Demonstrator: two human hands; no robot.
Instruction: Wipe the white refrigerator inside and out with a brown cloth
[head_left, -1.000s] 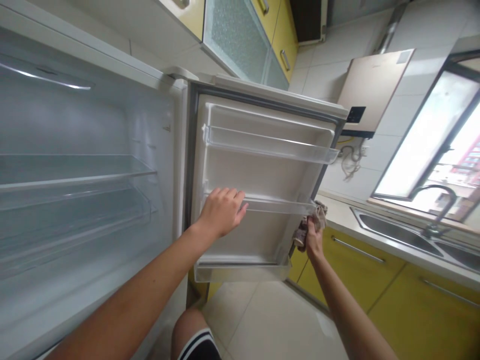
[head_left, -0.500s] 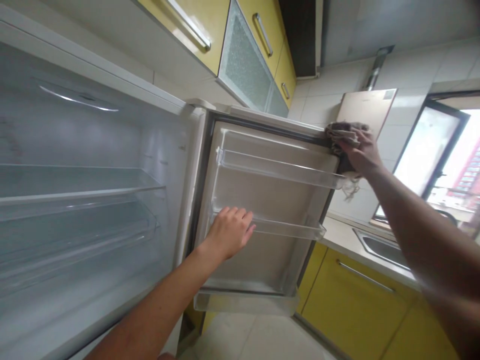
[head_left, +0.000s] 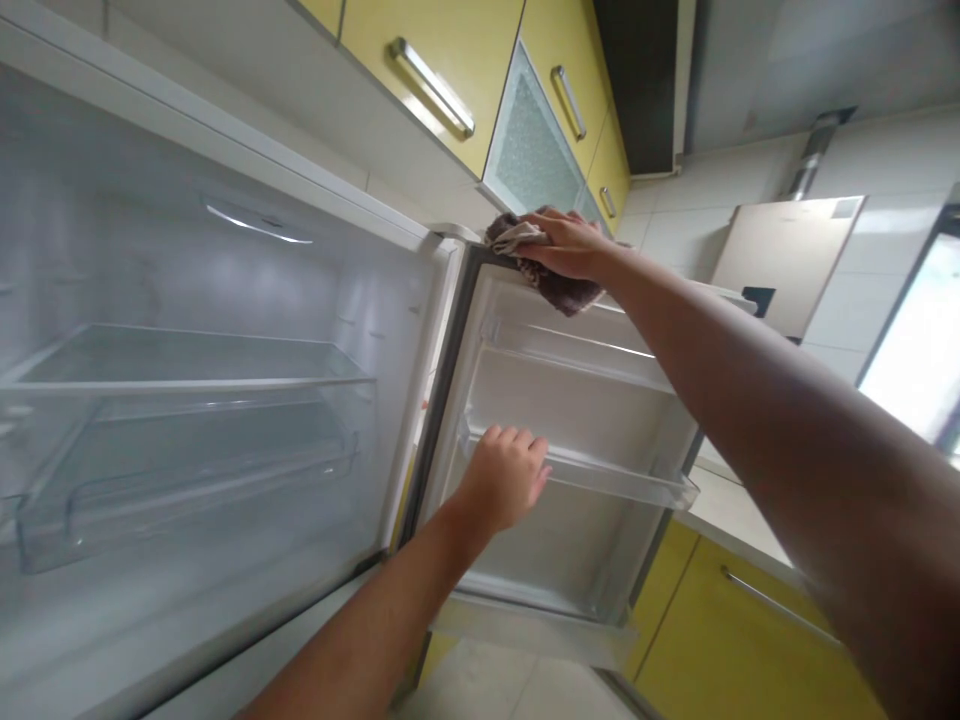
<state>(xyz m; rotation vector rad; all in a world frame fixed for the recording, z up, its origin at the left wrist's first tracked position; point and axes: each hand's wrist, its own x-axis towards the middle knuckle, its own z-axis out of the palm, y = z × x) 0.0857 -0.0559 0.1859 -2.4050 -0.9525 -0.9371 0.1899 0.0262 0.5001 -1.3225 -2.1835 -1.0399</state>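
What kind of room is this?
Probably a home kitchen: an open fridge, yellow wall cabinets above it, and a counter over yellow base cabinets. The right hand holds a cloth on the fridge door.

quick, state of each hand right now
left hand: closed over the middle door shelf
right hand: holding a brown cloth on top of the fridge door

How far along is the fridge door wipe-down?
Done: the fridge and door stand empty. In hand: the right hand presses a cloth on the door's top edge; the left hand grips the middle bin. Left, probably: the door below the cloth, though nothing shows whether it is wiped.
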